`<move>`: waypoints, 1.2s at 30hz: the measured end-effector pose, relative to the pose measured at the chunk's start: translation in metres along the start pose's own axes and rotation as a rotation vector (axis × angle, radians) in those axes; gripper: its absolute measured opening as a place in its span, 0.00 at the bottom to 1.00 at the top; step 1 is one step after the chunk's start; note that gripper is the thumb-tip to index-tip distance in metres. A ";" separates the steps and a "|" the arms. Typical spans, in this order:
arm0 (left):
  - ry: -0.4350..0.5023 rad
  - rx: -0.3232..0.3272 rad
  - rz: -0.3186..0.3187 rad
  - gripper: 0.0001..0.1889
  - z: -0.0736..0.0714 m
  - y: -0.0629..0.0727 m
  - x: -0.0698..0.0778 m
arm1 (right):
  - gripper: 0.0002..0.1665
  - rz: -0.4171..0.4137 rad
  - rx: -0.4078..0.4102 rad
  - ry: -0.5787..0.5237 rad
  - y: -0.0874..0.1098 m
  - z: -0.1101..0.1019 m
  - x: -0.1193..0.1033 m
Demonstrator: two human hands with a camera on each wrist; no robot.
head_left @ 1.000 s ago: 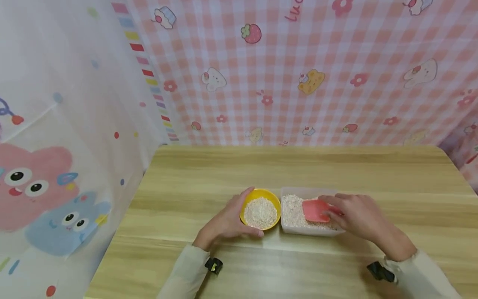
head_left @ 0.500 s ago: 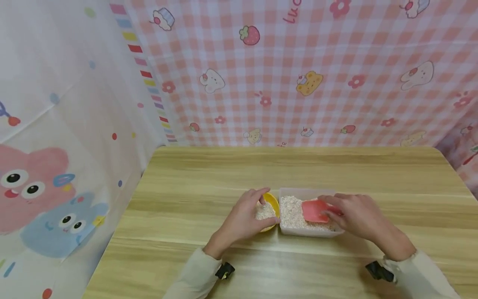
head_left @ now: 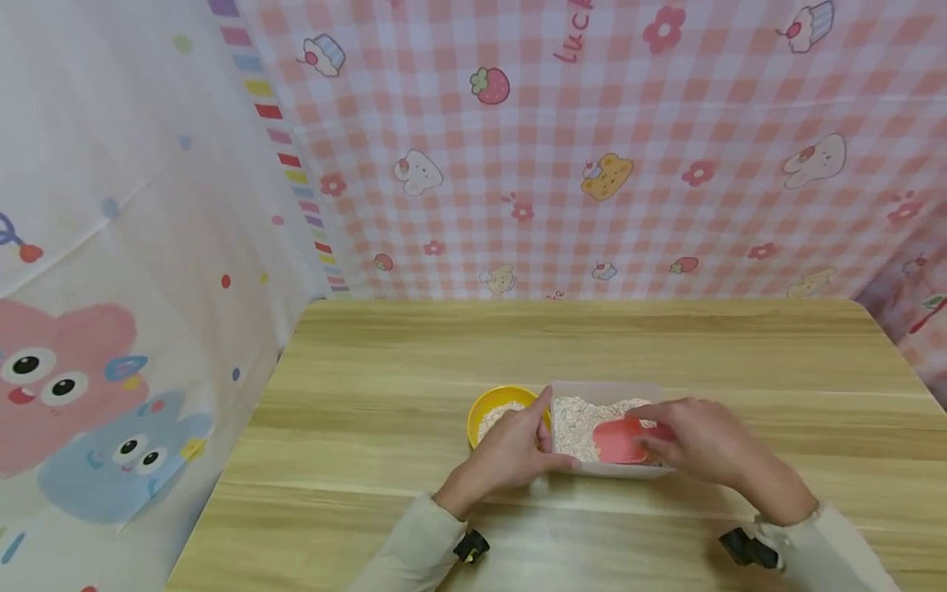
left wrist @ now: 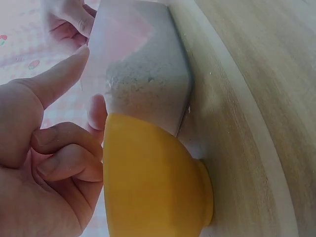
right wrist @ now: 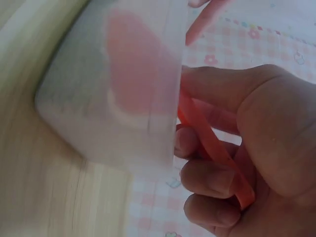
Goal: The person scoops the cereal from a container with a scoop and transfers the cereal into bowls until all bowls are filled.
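A frosted plastic box (head_left: pixel 607 388) holds pale oat flakes (head_left: pixel 573 423) on the table. My right hand (head_left: pixel 699 436) grips the handle of a red scoop (head_left: pixel 620 441), fingers curled round it in the right wrist view. The scoop's blade lies in the box, among the flakes. My left hand (head_left: pixel 510 452) spans the box's left end, thumb at the near rim and index finger toward the far corner; its other fingers are bent beside the bowl. That yellow bowl (left wrist: pixel 148 182), part filled with flakes, stands just left of the box, partly hidden by the left hand.
The wooden table (head_left: pixel 399 345) reaches back to a pink checked curtain (head_left: pixel 459 222). A white curtain (head_left: pixel 185 247) with cartoon figures hangs along the left side. A few crumbs lie on the table near the box.
My left hand has let go of the yellow bowl and moved right, across it, to the box's left end. My right hand stays at the box with the scoop, its blade slightly shifted.
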State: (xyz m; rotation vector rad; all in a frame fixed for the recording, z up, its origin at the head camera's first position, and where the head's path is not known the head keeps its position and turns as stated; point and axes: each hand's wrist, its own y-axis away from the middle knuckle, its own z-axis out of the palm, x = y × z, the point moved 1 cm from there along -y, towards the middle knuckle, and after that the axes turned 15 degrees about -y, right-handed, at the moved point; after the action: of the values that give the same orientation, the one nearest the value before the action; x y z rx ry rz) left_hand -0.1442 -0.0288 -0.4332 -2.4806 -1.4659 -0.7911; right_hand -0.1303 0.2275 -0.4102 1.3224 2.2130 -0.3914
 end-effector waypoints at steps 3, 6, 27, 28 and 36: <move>0.016 -0.018 -0.005 0.56 0.001 -0.001 0.000 | 0.20 0.027 -0.014 -0.024 -0.002 0.004 -0.003; 0.022 -0.026 -0.001 0.56 0.002 -0.002 -0.001 | 0.20 0.048 -0.017 -0.046 -0.004 0.007 -0.007; 0.028 -0.026 -0.030 0.53 0.002 -0.002 0.001 | 0.20 0.164 0.108 -0.118 -0.012 0.017 -0.020; 0.028 -0.026 -0.030 0.53 0.002 -0.002 0.001 | 0.20 0.157 0.116 -0.112 -0.012 0.017 -0.020; 0.023 -0.044 -0.042 0.54 0.001 -0.003 0.001 | 0.19 0.099 0.170 -0.099 -0.013 0.017 -0.020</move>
State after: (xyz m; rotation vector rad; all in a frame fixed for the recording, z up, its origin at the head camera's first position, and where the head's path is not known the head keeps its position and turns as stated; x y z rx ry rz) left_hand -0.1456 -0.0260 -0.4341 -2.4718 -1.5130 -0.8656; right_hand -0.1290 0.1984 -0.4129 1.4613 2.0607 -0.6056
